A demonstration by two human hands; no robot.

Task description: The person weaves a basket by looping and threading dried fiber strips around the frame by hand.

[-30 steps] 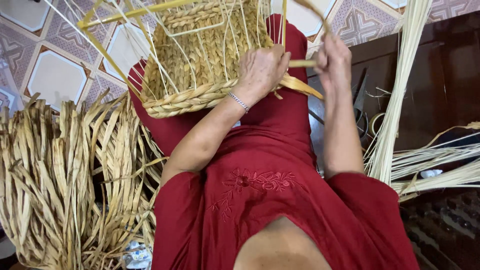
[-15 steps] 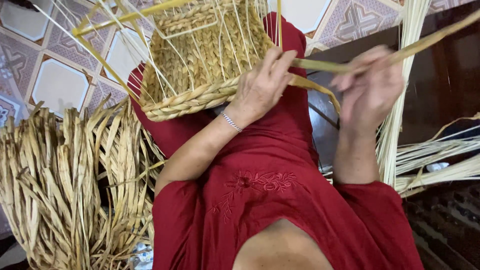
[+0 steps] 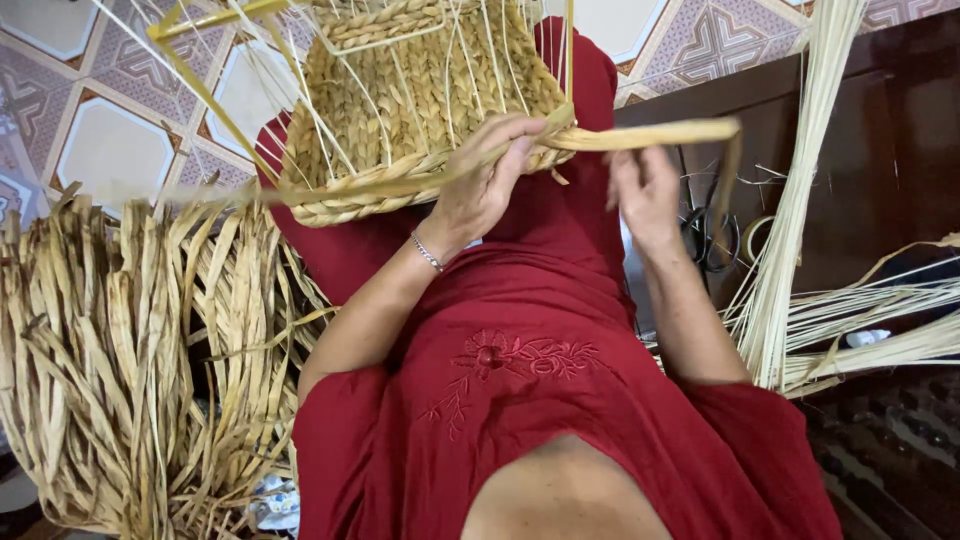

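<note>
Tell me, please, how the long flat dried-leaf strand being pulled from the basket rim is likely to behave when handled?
The strand probably flexes easily: it bends where the left hand pins it to the woven basket, and droops past the right hand. It likely weighs little, being thin and flat like the dried leaves piled beside. It may crease or split if folded sharply.

A half-woven basket of pale golden plaited straw point(image 3: 420, 95) rests on the lap at the upper middle of the frame, thin wire ribs rising from it; the left hand point(image 3: 487, 185) grips its braided lower rim, a thin silver bracelet point(image 3: 428, 253) at the wrist; the right hand point(image 3: 647, 192), just right of centre, pinches a long flat yellowish straw strand point(image 3: 650, 135) running back to the rim; a heap of dried tan leaves point(image 3: 130, 370) fills the lower left; a bundle of pale thin reeds point(image 3: 790, 220) stands at the right, over a dark wooden surface point(image 3: 880, 150).
</note>
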